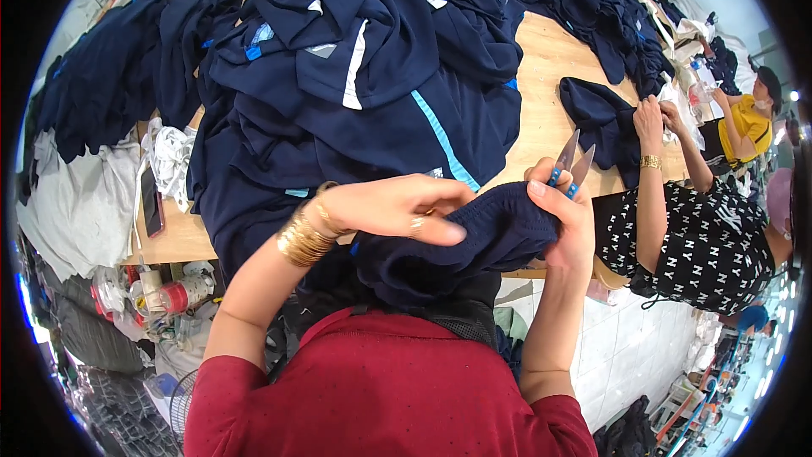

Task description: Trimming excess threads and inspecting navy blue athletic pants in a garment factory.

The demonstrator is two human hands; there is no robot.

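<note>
My right hand (562,216) is closed on the ribbed edge of a navy knit garment (440,250). The same hand also keeps a small pair of scissors (571,165) with blue handles, their blades parted and pointing up, away from me. My left hand (414,207), with gold bangles at the wrist, hovers over the garment's left part. Its thumb and fingers are apart, and I see nothing gripped between them; some fingertips are hidden. The held garment hangs in front of my red shirt, at the near table edge.
A big heap of navy garments (338,76) with white and light-blue strips covers the wooden table (541,59). More navy clothes (135,59) lie at left, near a phone (152,203) and white cloth (169,156). At right, a co-worker in a patterned black top (694,237) handles a dark garment (596,114).
</note>
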